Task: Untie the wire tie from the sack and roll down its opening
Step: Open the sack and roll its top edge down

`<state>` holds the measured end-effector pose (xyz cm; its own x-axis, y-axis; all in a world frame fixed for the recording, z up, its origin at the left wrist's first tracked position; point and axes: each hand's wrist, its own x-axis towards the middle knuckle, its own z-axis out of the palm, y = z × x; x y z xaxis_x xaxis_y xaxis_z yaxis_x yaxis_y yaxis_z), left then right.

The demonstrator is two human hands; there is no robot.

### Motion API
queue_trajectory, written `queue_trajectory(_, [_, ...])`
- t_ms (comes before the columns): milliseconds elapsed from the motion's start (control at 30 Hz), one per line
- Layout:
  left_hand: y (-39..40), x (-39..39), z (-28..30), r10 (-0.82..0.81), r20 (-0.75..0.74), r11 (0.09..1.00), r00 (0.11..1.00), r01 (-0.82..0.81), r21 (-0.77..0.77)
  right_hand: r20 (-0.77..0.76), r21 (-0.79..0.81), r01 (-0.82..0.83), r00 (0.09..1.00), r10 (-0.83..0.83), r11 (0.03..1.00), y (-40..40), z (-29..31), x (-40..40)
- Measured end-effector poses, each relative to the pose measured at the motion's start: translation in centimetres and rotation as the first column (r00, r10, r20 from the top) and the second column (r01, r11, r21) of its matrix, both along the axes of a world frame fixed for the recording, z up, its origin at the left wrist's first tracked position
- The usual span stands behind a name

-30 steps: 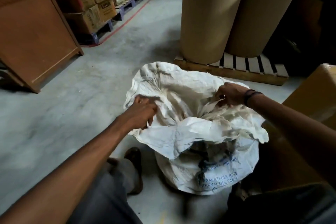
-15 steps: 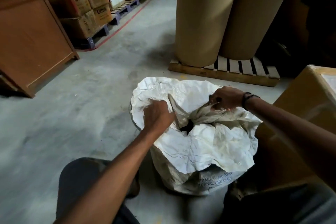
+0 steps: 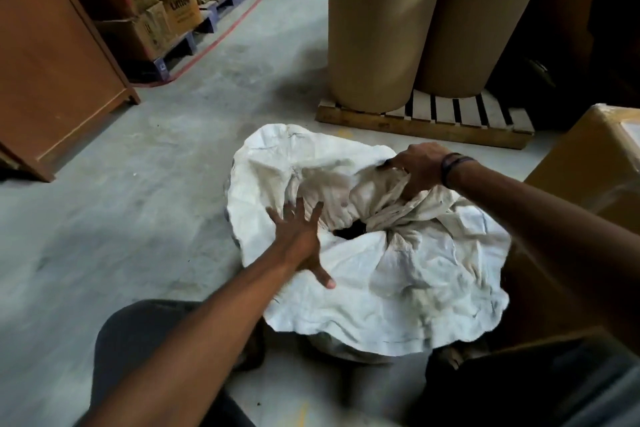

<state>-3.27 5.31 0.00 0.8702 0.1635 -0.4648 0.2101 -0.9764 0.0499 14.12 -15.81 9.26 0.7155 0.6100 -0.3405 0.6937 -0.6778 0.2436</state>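
A grey concrete floor (image 3: 145, 204) fills the scene, with two tall brown paper rolls (image 3: 388, 21) standing on a wooden pallet (image 3: 450, 121) at one o'clock and a wooden cabinet (image 3: 52, 62) at ten o'clock. The white sack (image 3: 398, 281) sits on the floor at centre, its crumpled top fabric spread wide around a small dark opening. At two o'clock on the sack, the right hand (image 3: 417, 168) has its grip clamped on bunched cloth. At nine o'clock, the left hand (image 3: 299, 236) lies flat on the fabric, fingers spread apart, gripping nothing
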Motion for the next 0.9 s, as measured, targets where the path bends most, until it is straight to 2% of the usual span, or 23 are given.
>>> queue_trajectory(133, [5.2,0.2,0.4,-0.320,0.090,0.932,0.943,0.296,0.210,0.042,-0.097,0.071,0.997,-0.067,0.993,-1.5,1.6,0.9])
queue_trajectory(200, [7.0,0.5,0.1,-0.378,0.075,0.922,0.923,0.368,0.122,0.072,-0.117,0.071,0.995,-0.063,0.991,-1.9,1.4,0.9])
queue_trajectory(267, [7.0,0.4,0.2,-0.310,0.079,0.947,0.947,0.315,-0.060,0.095,-0.101,0.057,0.994,-0.047,0.993,-1.6,0.3,0.3])
queue_trajectory(333, [5.7,0.1,0.3,-0.200,0.146,0.955,0.969,0.226,-0.191,0.160,-0.058,0.027,0.987,-0.018,0.998,-1.2,-1.3,-0.6])
queue_trajectory(467, [3.4,0.4,0.0,-0.073,0.317,0.956,0.946,0.156,-0.248,0.319,0.138,-0.183,0.939,0.131,0.973,-0.9,-4.8,-3.1])
queue_trajectory(600, [2.2,1.1,-0.9,0.066,0.381,0.962,0.922,0.042,-0.268,0.327,0.219,-0.450,0.870,0.370,0.866,-1.7,-9.0,-4.7])
queue_trajectory(667, [1.0,1.3,-1.1,0.136,0.418,0.952,0.898,-0.002,-0.306,0.253,0.259,-0.433,0.893,0.372,0.863,-2.0,-11.0,-4.8])
queue_trajectory(767, [-1.6,2.1,-1.5,0.139,0.487,0.963,0.862,-0.002,-0.271,0.212,0.309,-0.343,0.934,0.287,0.887,-1.8,-11.8,-3.5])
queue_trajectory(900, [-4.5,3.4,-2.5,0.098,0.420,0.960,0.902,0.024,-0.278,0.128,0.295,-0.243,0.968,0.214,0.924,-1.5,-10.9,-1.4])
